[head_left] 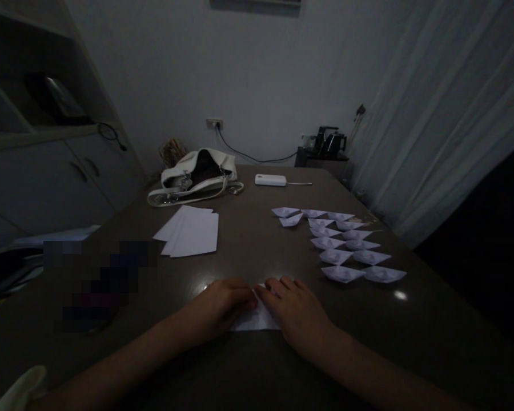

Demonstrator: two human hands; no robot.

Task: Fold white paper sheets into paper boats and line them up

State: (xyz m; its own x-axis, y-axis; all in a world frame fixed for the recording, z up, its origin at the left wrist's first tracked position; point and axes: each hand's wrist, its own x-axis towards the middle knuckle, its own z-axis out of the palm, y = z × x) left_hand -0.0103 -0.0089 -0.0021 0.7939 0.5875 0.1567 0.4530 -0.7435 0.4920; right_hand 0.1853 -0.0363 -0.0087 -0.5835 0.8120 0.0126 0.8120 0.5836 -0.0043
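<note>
A partly folded sheet of white paper point(257, 321) lies on the table before me, mostly covered by my hands. My left hand point(223, 305) holds its left side, fingers curled and pressed together at the upper middle. From the right, my right hand point(297, 311) grips the same paper, its thumb close to the left fingertips. Beyond it on the right stand several folded paper boats point(341, 274) in rough rows. Several loose white sheets point(195, 231) overlap in a fanned pile at the left.
The brown table point(248, 228) reaches toward the wall. On its far side are a white handbag point(197, 174) and a white device point(270, 180) with a short strap. A black kettle point(334, 144) stands behind the far right corner. Blurred blocks hide something at the left edge.
</note>
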